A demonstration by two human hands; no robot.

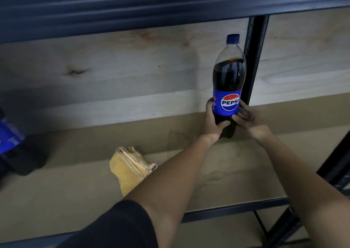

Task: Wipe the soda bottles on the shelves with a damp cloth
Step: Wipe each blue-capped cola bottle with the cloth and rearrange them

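A Pepsi bottle with a blue cap and blue label stands upright at the back right of the shelf board, close to a black upright post. My left hand grips its lower part from the left, thumb across the front. My right hand holds the base from the right, fingers curled round it. A folded yellow cloth lies on the shelf to the left of my left forearm, held by neither hand.
Another blue-labelled bottle shows partly at the far left edge. A dark metal shelf hangs low overhead. The black post stands just behind the bottle, and a plywood back wall closes the rear.
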